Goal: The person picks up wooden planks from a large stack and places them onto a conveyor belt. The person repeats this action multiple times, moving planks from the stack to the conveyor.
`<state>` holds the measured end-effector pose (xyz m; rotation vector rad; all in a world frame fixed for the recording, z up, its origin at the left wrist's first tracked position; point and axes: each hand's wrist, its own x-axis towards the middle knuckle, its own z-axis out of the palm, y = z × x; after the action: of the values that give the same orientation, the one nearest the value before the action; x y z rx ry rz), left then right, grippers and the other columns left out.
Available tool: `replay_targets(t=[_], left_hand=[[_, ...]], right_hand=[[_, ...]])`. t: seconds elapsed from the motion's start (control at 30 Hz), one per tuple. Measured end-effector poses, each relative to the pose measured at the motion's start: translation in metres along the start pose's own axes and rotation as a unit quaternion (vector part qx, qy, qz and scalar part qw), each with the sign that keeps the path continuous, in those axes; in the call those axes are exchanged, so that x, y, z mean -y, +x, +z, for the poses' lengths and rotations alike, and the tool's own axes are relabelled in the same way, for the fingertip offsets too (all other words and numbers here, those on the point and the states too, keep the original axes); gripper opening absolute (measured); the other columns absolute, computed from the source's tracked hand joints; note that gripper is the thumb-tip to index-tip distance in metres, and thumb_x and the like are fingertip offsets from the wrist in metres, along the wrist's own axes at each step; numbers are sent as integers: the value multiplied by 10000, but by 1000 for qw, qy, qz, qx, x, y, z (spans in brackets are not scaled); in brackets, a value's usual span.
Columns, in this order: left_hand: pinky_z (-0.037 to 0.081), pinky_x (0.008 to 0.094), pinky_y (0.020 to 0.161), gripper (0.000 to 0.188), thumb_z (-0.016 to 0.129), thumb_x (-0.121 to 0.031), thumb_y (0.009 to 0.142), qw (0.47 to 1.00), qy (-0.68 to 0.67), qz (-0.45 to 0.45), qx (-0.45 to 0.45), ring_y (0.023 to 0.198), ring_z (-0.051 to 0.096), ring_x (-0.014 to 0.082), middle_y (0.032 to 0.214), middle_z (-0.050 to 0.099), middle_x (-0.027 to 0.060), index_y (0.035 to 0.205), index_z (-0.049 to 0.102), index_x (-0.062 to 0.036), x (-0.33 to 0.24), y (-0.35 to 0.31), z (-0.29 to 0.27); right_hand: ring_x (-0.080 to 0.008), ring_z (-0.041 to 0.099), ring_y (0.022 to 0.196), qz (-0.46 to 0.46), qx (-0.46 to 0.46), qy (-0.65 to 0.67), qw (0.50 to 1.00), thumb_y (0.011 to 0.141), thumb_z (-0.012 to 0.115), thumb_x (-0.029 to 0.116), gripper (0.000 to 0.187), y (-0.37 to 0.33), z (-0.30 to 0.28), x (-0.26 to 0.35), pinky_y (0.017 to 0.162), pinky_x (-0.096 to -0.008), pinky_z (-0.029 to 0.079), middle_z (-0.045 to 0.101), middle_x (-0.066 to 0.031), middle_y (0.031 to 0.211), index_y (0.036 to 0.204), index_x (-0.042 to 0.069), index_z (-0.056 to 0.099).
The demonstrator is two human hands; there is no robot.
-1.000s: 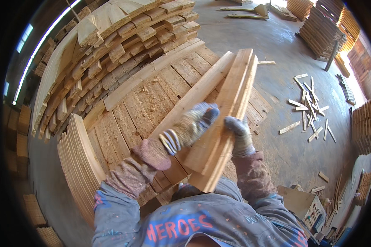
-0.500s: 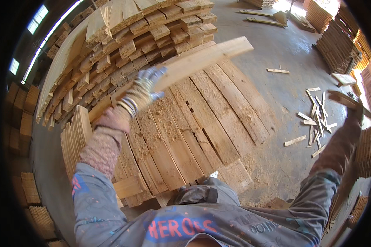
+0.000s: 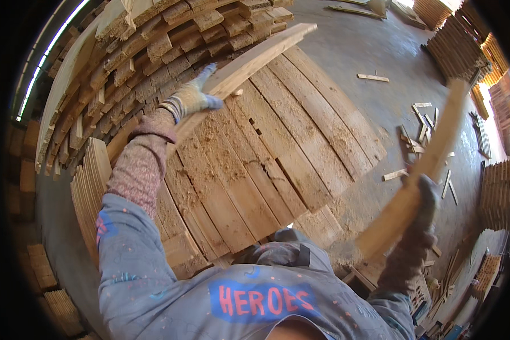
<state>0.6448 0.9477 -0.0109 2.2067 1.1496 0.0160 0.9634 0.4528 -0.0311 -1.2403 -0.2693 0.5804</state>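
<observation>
My left hand (image 3: 192,97), in a pale knit glove with bluish fingertips, grips a long wooden plank (image 3: 255,59) with the thumb on its near side and the fingers on its far side. The plank slants over the far left part of a sawdust-strewn table of wooden boards (image 3: 292,164). On the right, my right hand (image 3: 428,198), in a dark glove, is closed around another long board (image 3: 436,153). That board is tilted, off the table and blurred by motion. A small wood piece (image 3: 237,93) lies beside the first plank.
A tall stack of rough planks (image 3: 170,48) stands beyond the table on the left. Upright thin boards (image 3: 90,187) lean at the table's left side. Scattered wood strips (image 3: 425,130) lie on the concrete floor to the right, with stacked timber (image 3: 456,54) behind them.
My right hand has swung in from the far right with its board, which now shows its full length. The plank under my left hand has tipped more onto its edge. The view has shifted slightly.
</observation>
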Motion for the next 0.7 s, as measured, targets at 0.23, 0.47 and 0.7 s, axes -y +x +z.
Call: replay_targets(t=[0.23,0.47,0.7], left_hand=[[545,265,834,722,724,-401,923,931,-346,64,99,1006,628,177,1184,639,147,1427,497,63,-46,-136,58],[475,416,1050,1138,906,-442,718,999,-35,-9,12,1219,584,325,1274,600,263,1565,218,-120,-22,-171,87],[484,428,1089,1336,935,-220,642,975,-208,65,-29,1296,551,362,1515,463,254,1644,57,-134,-4,-187,79]], right_hand=[[-211,638,868,83,177,-40,980,844,827,308,545,-34,217,-84,723,-376,548,667,-124,1021,1198,22,528],[-168,602,1038,-28,393,-247,886,1006,664,298,366,-61,261,-161,915,-312,501,660,-65,1139,1196,-12,628],[-476,370,1424,-248,342,-753,505,686,896,183,1147,-97,159,-63,1145,-621,374,393,-257,1525,1613,286,229]])
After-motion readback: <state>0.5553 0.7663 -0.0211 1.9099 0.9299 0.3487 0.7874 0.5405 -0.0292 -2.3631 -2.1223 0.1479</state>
